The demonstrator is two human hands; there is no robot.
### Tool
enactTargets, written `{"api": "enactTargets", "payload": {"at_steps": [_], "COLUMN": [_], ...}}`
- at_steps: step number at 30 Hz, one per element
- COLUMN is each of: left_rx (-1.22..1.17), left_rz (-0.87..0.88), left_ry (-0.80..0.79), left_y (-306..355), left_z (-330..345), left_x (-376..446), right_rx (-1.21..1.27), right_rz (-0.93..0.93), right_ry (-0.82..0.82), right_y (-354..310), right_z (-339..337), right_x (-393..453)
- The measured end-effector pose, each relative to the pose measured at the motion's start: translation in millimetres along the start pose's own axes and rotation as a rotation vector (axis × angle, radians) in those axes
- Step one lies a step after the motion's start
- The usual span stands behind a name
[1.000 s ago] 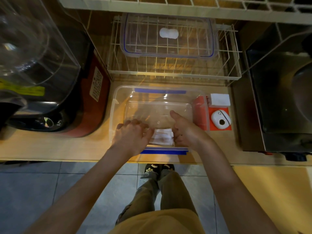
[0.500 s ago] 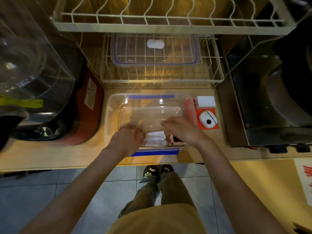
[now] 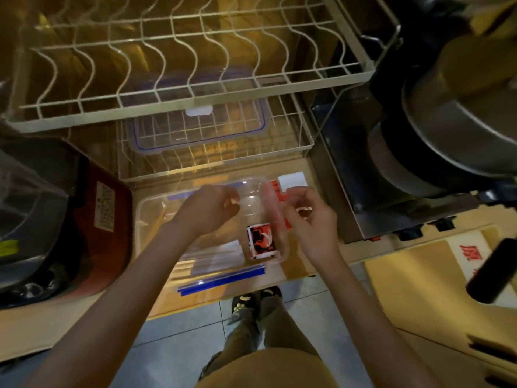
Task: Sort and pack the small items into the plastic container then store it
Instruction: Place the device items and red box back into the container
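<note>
A clear plastic container (image 3: pixel 141 219) with blue clips sits open on the wooden counter. Inside it, white packets (image 3: pixel 215 254) lie along the near side and a small red, black and white box (image 3: pixel 261 242) rests in the near right corner. My left hand (image 3: pixel 208 210) hovers over the container's far middle, fingers curled, nothing visible in it. My right hand (image 3: pixel 310 225) hangs at the container's right wall with thumb and fingers apart, above a red pack (image 3: pixel 275 189) and a partly hidden white round item (image 3: pixel 303 210). The container's lid (image 3: pixel 195 130) lies in the lower wire rack.
A white box (image 3: pixel 292 180) sits behind the red pack. An upper wire rack (image 3: pixel 181 99) overhangs the counter. A red and black cooker (image 3: pixel 109 219) stands at the left, a metal appliance (image 3: pixel 349 169) with a large pot (image 3: pixel 447 113) at the right.
Both hands rose from the container's near edge to its far part. The small red, black and white box now lies in the near right corner. My right hand shifted toward the red pack.
</note>
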State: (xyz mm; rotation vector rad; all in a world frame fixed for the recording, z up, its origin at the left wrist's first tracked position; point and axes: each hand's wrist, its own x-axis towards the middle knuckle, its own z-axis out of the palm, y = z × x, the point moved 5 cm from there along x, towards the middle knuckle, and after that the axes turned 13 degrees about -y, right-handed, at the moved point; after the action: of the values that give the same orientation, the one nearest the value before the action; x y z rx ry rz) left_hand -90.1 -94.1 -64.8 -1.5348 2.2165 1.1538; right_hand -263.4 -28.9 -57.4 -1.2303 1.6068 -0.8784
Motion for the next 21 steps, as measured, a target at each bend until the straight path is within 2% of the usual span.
{"api": "enactTargets", "payload": {"at_steps": [3, 6, 9, 14, 18, 21], "left_rx": [0.05, 0.098, 0.22, 0.42, 0.396, 0.375], "left_rz": [0.16, 0.229, 0.221, 0.138, 0.134, 0.158], "left_ry": [0.064, 0.045, -0.006, -0.049, -0.039, -0.048], "left_y": [43, 71, 85, 89, 87, 87], "left_z": [-13, -11, -1, 18, 21, 17], "left_x": [20, 48, 75, 96, 102, 105], "right_rx": [0.039, -0.022, -0.145, -0.193, -0.359, -0.36], "right_rz": [0.062, 0.178, 0.332, 0.286, 0.242, 0.259], "right_ry": [0.162, 0.238, 0.199, 0.092, 0.043, 0.01], "right_y": [12, 36, 54, 58, 57, 58], "right_z": [-12, -16, -17, -10, -6, -7], "right_x": [-5, -2, 4, 10, 16, 18]}}
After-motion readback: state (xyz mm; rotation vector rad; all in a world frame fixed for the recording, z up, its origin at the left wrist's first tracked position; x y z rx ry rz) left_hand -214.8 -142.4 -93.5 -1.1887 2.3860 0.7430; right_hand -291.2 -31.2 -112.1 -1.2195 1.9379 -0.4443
